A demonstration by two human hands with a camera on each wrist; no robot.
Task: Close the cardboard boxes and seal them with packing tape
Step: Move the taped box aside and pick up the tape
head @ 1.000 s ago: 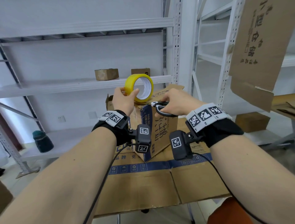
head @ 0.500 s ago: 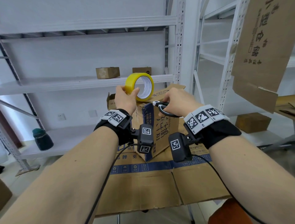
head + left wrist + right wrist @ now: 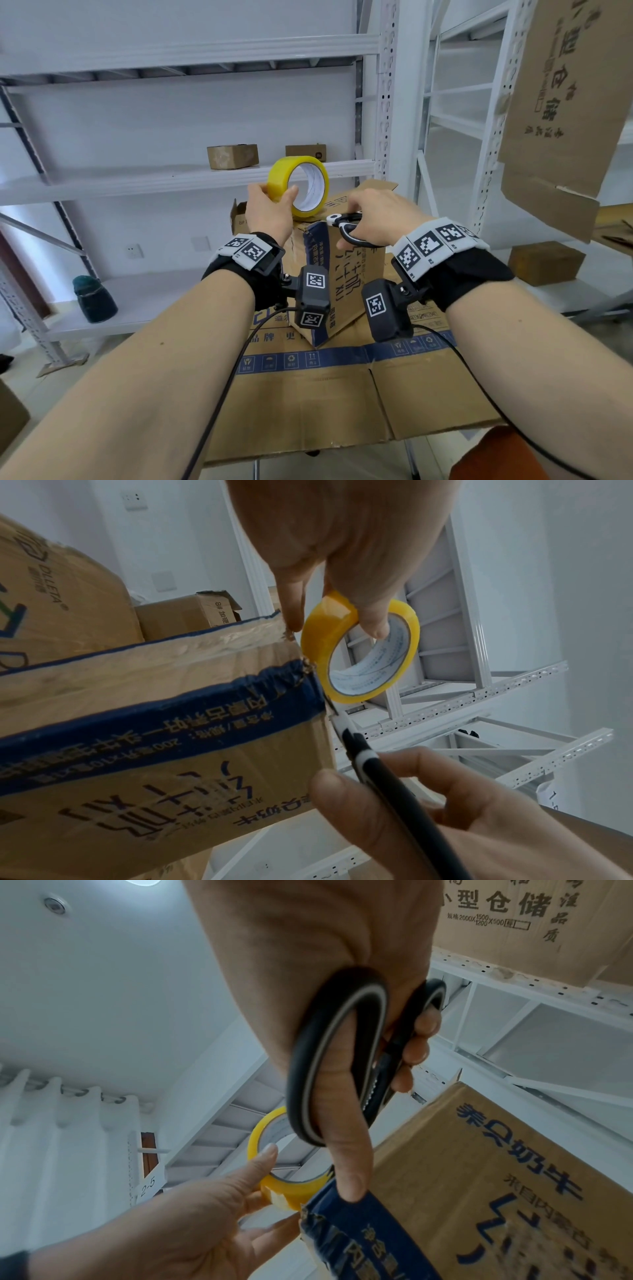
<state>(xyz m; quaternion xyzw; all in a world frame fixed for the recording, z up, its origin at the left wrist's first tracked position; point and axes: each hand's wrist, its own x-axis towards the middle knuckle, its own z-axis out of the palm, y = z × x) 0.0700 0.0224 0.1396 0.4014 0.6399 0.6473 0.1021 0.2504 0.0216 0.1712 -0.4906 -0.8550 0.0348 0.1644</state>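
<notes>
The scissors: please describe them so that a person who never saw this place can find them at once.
Start at the white metal shelving, then come down to the blue-edged cardboard box standing in front of it. At the box's top corner the right hand grips the scissors. Their black loop handles with a white trim set them apart from the yellow tape roll in the left hand.

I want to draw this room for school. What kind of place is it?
Probably a storeroom or small warehouse. Tall white metal shelving lines the walls, small cardboard boxes sit on a shelf, and the left hand holds a yellow tape roll over a cardboard box being packed.
</notes>
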